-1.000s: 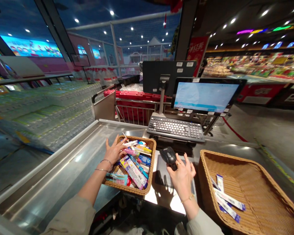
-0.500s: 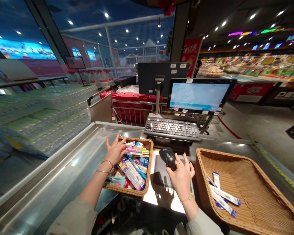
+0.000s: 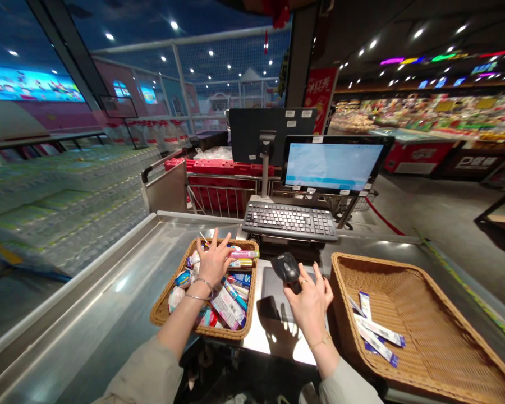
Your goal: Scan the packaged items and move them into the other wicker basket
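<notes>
My right hand (image 3: 309,300) grips the handle of a black barcode scanner (image 3: 285,267), its head tilted up above a grey pad (image 3: 273,286). My left hand (image 3: 214,262) is over the left wicker basket (image 3: 252,303), fingers spread, among packaged sweets. By its fingertips lies a pink packet (image 3: 244,254). Below the palm are a purple-and-white packet (image 3: 227,307) and a blue round wrapped item (image 3: 184,279). The palm hides part of the contents. In the right wicker basket (image 3: 437,314) lie several white-and-purple stick packets (image 3: 382,331).
Behind the baskets stand a black keyboard (image 3: 290,220), a lit screen (image 3: 332,165) and a second monitor (image 3: 248,134) seen from behind. A metal counter (image 3: 122,280) with a raised edge runs along the left. Stacked bottle packs (image 3: 67,207) stand beyond it.
My left hand has moved right and inward across the left basket, uncovering items on its left side. The right hand keeps the scanner in nearly the same place. The view has shifted slightly.
</notes>
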Demonstrator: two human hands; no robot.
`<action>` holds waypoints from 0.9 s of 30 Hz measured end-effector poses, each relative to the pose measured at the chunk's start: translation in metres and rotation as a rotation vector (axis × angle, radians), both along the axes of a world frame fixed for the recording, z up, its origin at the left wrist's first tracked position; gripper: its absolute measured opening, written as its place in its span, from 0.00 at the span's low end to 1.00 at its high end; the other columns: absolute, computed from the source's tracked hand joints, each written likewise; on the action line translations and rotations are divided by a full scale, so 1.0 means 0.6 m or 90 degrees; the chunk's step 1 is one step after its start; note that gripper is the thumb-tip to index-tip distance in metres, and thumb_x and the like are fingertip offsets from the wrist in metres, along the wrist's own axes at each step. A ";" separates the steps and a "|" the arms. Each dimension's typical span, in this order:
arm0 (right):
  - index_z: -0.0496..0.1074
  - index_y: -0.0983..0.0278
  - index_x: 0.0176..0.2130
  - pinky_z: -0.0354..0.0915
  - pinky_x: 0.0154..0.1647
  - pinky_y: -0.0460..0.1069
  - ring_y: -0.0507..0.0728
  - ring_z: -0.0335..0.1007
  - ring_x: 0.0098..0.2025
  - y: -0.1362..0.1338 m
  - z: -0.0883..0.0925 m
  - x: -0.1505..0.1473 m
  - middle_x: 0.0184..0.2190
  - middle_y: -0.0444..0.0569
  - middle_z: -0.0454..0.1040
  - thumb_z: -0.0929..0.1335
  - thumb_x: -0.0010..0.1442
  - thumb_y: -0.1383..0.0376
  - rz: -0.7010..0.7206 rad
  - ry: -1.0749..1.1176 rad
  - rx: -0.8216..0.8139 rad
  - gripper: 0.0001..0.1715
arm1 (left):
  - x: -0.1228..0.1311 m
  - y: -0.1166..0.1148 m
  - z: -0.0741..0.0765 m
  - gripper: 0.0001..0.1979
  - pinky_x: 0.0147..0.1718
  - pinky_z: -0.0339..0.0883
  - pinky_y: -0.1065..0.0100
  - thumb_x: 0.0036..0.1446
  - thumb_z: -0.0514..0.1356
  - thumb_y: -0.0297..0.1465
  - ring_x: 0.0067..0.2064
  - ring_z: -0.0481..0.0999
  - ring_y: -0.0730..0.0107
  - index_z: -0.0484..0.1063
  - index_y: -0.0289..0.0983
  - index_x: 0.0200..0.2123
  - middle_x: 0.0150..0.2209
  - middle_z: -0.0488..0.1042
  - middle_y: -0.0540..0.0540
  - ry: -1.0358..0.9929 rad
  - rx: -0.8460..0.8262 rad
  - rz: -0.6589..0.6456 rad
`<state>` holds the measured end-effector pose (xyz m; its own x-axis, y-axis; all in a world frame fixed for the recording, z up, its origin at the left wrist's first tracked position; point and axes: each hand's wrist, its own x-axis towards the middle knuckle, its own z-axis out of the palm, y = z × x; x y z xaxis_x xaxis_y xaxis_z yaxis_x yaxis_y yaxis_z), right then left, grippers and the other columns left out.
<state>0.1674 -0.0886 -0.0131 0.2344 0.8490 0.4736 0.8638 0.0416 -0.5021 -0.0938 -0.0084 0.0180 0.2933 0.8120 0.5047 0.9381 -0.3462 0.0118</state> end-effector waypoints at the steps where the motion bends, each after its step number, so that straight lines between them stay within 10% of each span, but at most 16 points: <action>1: 0.76 0.61 0.36 0.41 0.62 0.64 0.65 0.47 0.66 -0.001 0.000 0.000 0.55 0.48 0.72 0.65 0.53 0.62 -0.002 -0.001 0.002 0.12 | 0.007 -0.001 0.000 0.07 0.60 0.25 0.27 0.58 0.60 0.34 0.69 0.47 0.45 0.75 0.45 0.41 0.61 0.66 0.48 -0.004 0.004 0.000; 27: 0.76 0.59 0.35 0.42 0.62 0.65 0.66 0.48 0.67 -0.005 0.015 0.007 0.55 0.45 0.72 0.67 0.51 0.63 -0.008 0.009 -0.023 0.11 | 0.094 0.008 -0.013 0.06 0.60 0.28 0.27 0.58 0.60 0.33 0.69 0.48 0.45 0.74 0.44 0.39 0.62 0.65 0.47 -0.031 0.026 -0.031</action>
<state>0.1717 -0.0914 -0.0040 0.2510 0.8626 0.4392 0.8570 0.0130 -0.5152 -0.0373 -0.0033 0.0100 0.3064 0.7757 0.5516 0.9187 -0.3927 0.0419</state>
